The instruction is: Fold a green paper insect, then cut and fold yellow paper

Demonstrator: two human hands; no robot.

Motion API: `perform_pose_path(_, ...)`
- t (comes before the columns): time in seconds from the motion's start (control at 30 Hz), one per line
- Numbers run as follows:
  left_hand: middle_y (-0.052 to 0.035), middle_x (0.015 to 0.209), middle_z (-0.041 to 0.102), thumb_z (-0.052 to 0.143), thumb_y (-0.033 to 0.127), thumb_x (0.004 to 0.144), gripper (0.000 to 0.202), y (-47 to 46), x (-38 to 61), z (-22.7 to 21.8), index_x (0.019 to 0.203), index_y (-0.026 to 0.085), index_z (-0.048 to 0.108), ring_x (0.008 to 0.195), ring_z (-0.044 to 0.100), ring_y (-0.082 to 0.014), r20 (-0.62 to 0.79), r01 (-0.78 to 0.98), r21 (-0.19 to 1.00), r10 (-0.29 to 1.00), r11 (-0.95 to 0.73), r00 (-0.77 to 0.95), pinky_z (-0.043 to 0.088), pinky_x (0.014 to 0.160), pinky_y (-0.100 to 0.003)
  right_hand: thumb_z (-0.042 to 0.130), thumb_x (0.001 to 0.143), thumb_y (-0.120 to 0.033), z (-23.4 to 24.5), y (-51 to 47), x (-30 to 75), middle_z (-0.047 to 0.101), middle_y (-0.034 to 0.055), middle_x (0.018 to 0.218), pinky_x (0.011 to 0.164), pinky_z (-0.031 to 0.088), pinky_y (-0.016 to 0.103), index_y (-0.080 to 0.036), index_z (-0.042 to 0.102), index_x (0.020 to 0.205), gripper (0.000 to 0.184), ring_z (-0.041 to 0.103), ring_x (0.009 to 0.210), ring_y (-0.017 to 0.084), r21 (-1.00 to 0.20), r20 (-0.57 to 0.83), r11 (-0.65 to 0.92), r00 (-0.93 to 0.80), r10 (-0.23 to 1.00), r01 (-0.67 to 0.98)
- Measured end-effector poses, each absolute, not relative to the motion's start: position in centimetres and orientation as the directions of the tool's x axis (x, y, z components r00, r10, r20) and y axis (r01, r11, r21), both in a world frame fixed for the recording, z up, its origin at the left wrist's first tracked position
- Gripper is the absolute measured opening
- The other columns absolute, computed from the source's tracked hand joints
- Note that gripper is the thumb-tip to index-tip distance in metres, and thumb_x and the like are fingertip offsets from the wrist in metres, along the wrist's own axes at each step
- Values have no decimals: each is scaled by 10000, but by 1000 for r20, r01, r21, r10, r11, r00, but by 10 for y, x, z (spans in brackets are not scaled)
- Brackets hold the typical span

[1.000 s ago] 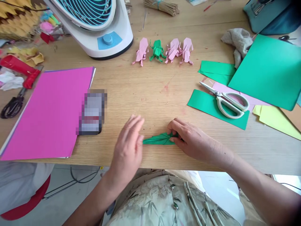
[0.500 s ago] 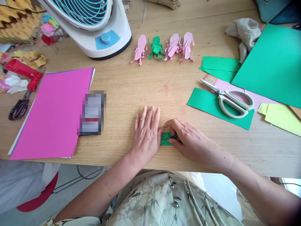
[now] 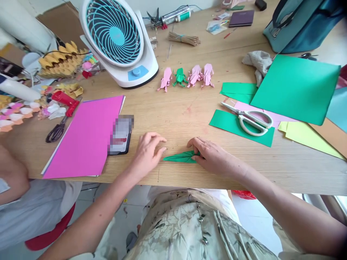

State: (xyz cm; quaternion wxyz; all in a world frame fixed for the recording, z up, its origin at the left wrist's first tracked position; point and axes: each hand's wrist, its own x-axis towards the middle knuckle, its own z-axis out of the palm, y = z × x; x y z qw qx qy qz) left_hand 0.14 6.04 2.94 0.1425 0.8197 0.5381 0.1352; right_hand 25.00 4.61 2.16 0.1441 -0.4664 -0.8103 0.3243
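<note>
A narrow folded green paper (image 3: pixel 180 157) lies near the wooden table's front edge (image 3: pixel 189 182), pointing left. My right hand (image 3: pixel 211 155) presses its right end down with closed fingers. My left hand (image 3: pixel 148 153) rests just left of the paper's tip, fingers loosely spread and holding nothing. Further back stands a row of folded paper frogs: three pink frogs (image 3: pixel 193 76) and one green frog (image 3: pixel 179 76).
White scissors (image 3: pixel 251 117) lie on green paper strips (image 3: pixel 233 124) at the right, beside a large green sheet (image 3: pixel 295 88). A pink paper stack (image 3: pixel 86 139) and a phone (image 3: pixel 120 135) lie left. A fan (image 3: pixel 119 41) stands behind. Another person's arm (image 3: pixel 11 173) is at the far left.
My left hand has slid left off the green paper, uncovering its long pointed end. The camera has tilted up, showing more of the table's back.
</note>
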Motion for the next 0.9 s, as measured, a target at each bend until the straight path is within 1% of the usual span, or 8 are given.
perform_pose_path(0.03,-88,1084,638,498,322,938,212,61,-4,36,996,189,652,1064,599,-227,21,841,406,923,-359,384,458,962,-377,524,847,-71,22,46,250,625,54,955,752,418,312,-190,506,1072,255,597,823,193,-657,-63,361,-525,849,662)
perform_pose_path(0.1,-10,795,634,517,310,919,184,62,-6,47,835,190,628,764,607,-155,-166,800,514,879,-309,446,475,740,-274,522,841,-70,22,46,250,623,49,936,740,415,307,-191,515,1066,256,592,811,192,-650,-59,366,-524,850,666)
perform_pose_path(0.17,29,686,603,601,280,854,103,65,-1,53,806,189,612,651,567,-123,-297,762,596,812,-253,502,425,623,-225,522,843,-66,23,46,249,620,47,929,738,412,304,-191,520,1056,247,591,816,193,-642,-71,362,-522,850,676)
perform_pose_path(0.27,46,659,594,673,218,766,81,73,10,56,799,188,606,611,539,-106,-352,730,641,755,-236,553,383,571,-205,530,856,-64,22,45,249,615,53,959,758,409,304,-185,523,1045,224,592,853,198,-637,-83,358,-523,849,683)
perform_pose_path(0.37,60,610,558,636,175,764,42,79,18,55,746,190,602,553,484,-91,-379,738,610,712,-288,591,341,546,-207,540,862,-67,21,45,249,612,58,994,780,409,304,-183,528,1050,221,591,882,200,-648,-72,361,-526,848,670)
perform_pose_path(0.57,35,600,574,572,118,752,115,82,37,61,673,200,590,560,492,-127,-452,792,408,654,-454,607,300,546,-254,534,855,-56,21,47,249,608,62,1014,780,405,309,-181,544,1065,245,584,885,200,-657,-97,351,-537,838,667)
perform_pose_path(0.73,-4,655,637,557,70,743,158,82,50,70,705,201,638,611,552,-168,-510,858,256,692,-445,511,320,558,-271,530,853,-42,23,47,249,610,61,1028,786,397,303,-177,542,1077,262,577,891,193,-671,-96,349,-544,834,654)
perform_pose_path(0.9,20,660,657,593,82,732,143,90,52,70,751,200,671,611,582,-142,-533,822,341,626,-457,569,343,558,-245,540,861,-65,23,48,248,608,56,990,767,383,299,-167,545,1096,256,570,854,187,-649,-121,342,-537,835,679)
